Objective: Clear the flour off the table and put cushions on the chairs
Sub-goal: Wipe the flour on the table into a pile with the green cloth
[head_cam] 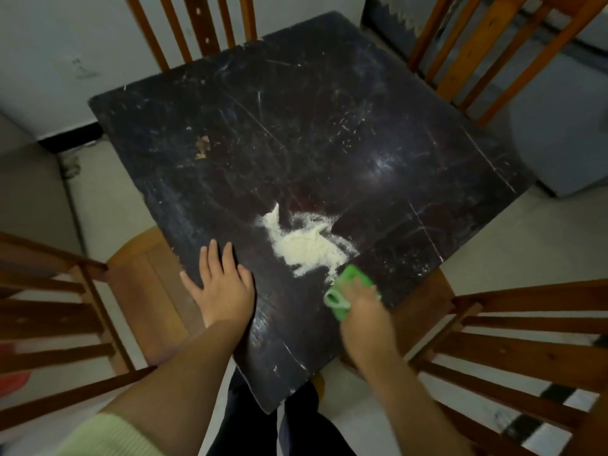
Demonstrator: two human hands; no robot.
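The left grip (219, 284) lies flat with fingers spread, while the blurred right grip (358, 304) seems curled, palm down.

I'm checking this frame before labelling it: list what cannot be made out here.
- Right hand: motion-blurred in the head view, so its fingers' grip on the green cloth is unclear.
- Cloth: partly hidden under that hand.
- Chairs: cut off by the frame edges.
- Table: near corner covers the person's legs.
- Flour: the cloth covers its near edge.

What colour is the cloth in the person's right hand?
Bright green cloth, held by the right hand; seen in the head view.
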